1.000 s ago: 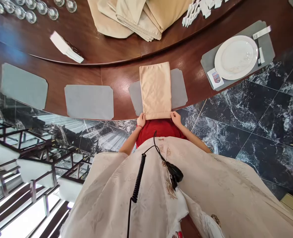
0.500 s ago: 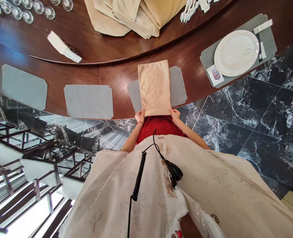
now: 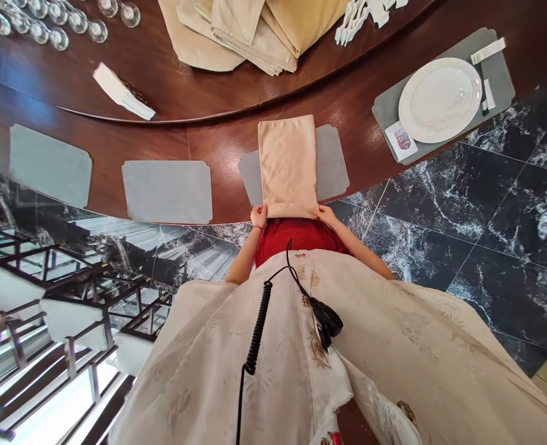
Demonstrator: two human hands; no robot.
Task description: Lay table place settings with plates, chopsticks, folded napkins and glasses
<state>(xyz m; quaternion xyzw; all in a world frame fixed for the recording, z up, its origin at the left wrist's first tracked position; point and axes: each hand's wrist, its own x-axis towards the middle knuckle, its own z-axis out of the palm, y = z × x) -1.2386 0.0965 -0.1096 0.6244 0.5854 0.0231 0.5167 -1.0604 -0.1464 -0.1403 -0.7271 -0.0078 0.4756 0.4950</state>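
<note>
A beige cloth napkin, folded into a long rectangle, lies across a grey placemat at the table's edge. Its near end is turned up in a narrow band. My left hand pinches the near left corner of that band. At the near right corner, my right hand grips the cloth between thumb and fingers. The placemat shows on both sides of the napkin, its middle covered.
Folded beige cloths lie on the raised table centre, with wine glasses and a napkin holder. A white plate sits on the right placemat. A bare grey placemat lies left. Chairs stand at lower left.
The view has shifted slightly. Both hands keep hold of the napkin's near corners, and the turned-up band looks a little deeper.
</note>
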